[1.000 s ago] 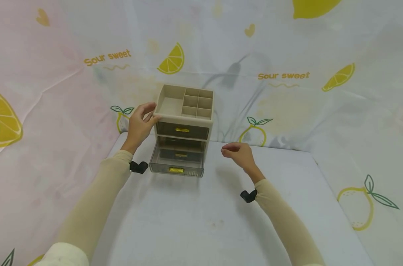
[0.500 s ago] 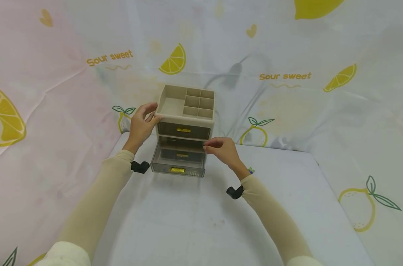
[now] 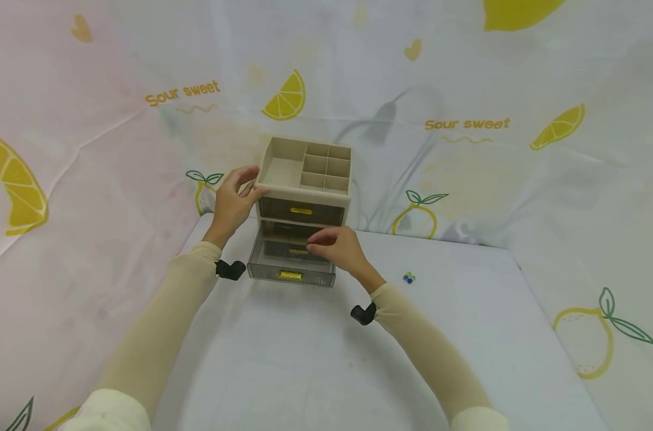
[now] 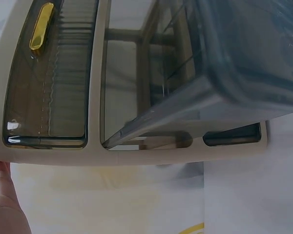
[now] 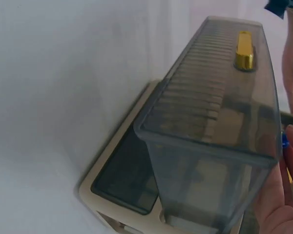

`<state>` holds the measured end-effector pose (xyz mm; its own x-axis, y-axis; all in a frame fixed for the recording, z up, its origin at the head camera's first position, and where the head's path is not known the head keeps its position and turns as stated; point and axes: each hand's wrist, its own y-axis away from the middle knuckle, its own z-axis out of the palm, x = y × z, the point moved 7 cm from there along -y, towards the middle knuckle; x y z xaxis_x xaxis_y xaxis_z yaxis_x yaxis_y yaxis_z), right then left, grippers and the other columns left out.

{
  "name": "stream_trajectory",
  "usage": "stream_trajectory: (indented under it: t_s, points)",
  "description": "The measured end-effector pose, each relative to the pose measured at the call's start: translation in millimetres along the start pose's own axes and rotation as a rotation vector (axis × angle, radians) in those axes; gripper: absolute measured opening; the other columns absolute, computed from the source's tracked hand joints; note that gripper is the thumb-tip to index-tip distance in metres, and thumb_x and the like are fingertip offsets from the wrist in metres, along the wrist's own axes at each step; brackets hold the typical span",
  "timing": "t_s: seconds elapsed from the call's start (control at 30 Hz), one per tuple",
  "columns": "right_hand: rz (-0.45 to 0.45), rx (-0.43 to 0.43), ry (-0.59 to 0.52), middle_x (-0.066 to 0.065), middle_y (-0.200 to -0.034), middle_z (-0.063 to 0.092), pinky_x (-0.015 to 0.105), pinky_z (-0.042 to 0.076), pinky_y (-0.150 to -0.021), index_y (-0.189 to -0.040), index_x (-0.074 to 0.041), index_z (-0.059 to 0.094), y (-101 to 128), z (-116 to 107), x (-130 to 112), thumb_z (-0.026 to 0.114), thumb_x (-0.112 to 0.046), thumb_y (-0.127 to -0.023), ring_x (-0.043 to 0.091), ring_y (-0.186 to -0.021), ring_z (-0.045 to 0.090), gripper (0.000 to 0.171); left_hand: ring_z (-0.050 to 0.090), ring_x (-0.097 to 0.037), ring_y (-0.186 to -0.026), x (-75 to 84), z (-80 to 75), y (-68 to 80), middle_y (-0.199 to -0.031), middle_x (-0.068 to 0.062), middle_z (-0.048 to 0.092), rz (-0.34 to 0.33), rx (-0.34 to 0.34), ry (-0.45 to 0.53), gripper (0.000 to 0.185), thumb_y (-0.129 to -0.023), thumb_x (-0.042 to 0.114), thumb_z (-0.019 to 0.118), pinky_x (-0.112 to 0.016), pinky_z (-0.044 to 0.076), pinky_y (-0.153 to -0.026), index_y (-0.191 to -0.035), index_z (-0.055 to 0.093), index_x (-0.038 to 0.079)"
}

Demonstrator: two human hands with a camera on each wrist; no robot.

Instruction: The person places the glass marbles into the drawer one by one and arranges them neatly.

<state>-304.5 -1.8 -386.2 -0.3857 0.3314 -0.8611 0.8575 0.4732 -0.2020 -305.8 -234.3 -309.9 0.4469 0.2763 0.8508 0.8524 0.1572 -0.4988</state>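
A beige desktop drawer organizer (image 3: pixel 304 194) with smoky see-through drawers stands at the back of the white table. Its middle drawer (image 3: pixel 291 275), with a gold handle, is pulled out. My left hand (image 3: pixel 233 200) holds the organizer's upper left edge, thumb on the front and fingers along the side. Over the pulled-out drawer, my right hand (image 3: pixel 341 248) pinches a small blue marble (image 5: pixel 284 140), mostly hidden by the fingers. In the right wrist view this hand (image 5: pixel 278 204) sits just beyond the drawer's front corner. A cluster of small blue and green marbles (image 3: pixel 409 278) lies on the table.
The organizer's top tray (image 3: pixel 283 172) has one large and several small compartments. Above the pulled-out drawer is a closed drawer (image 3: pixel 301 211) with a gold handle. A lemon-print cloth (image 3: pixel 380 78) hangs behind the white table (image 3: pixel 283 353).
My right hand has moved left from beside the organizer to over the pulled-out drawer. The marble cluster, hidden by my right arm before, now shows. The left hand keeps its hold.
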Motion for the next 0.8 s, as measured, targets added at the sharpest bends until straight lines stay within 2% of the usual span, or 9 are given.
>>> stream_trajectory:
  t_s: [0.1,0.23,0.27,0.4,0.8]
  points:
    - [-0.009,-0.011,0.016,0.007,-0.092,0.073,0.026,0.059,-0.07,-0.095,-0.005,0.077,0,6,-4,0.078,-0.015,-0.084,0.019,-0.081,0.069,0.014,0.049,-0.032,-0.127,-4.7,-0.1,-1.5,-0.131,-0.024,0.052,-0.006,0.003,0.005,0.05,-0.086,-0.003,0.071,-0.034,0.042,-0.11,-0.13,0.051,-0.012]
    - [-0.008,-0.008,0.04,0.002,-0.088,0.074,0.025,0.059,-0.069,-0.093,-0.007,0.077,0,12,0,0.078,-0.013,-0.083,0.014,-0.078,0.068,0.011,0.049,-0.033,-0.126,-5.3,-0.3,-2.0,-0.131,-0.025,0.052,-0.006,0.003,0.026,0.05,-0.085,-0.004,0.072,-0.034,0.042,-0.11,-0.13,0.051,-0.012]
    - [-0.01,-0.002,0.051,-0.001,-0.086,0.073,0.026,0.059,-0.069,-0.092,-0.009,0.077,-3,14,6,0.079,-0.014,-0.083,0.011,-0.076,0.068,0.011,0.049,-0.034,-0.126,-5.0,-0.2,-1.9,-0.131,-0.025,0.052,-0.005,0.002,0.029,0.05,-0.085,-0.004,0.072,-0.035,0.042,-0.11,-0.13,0.051,-0.013]
    - [-0.034,-0.018,0.085,-0.001,-0.085,0.074,0.024,0.059,-0.069,-0.091,-0.008,0.077,-4,17,5,0.079,-0.013,-0.083,0.01,-0.076,0.067,0.01,0.048,-0.035,-0.127,2.0,0.1,0.4,-0.131,-0.027,0.051,-0.006,0.002,0.012,0.05,-0.085,-0.005,0.071,-0.038,0.042,-0.11,-0.13,0.05,-0.014]
    - [-0.011,-0.192,0.223,0.0,-0.087,0.074,0.021,0.058,-0.066,-0.094,-0.005,0.077,-8,31,-2,0.076,-0.013,-0.085,0.008,-0.076,0.066,0.012,0.047,-0.036,-0.127,0.2,0.5,-0.5,-0.132,-0.027,0.05,-0.002,-0.002,0.036,0.05,-0.086,-0.006,0.07,-0.037,0.041,-0.111,-0.13,0.05,-0.014]
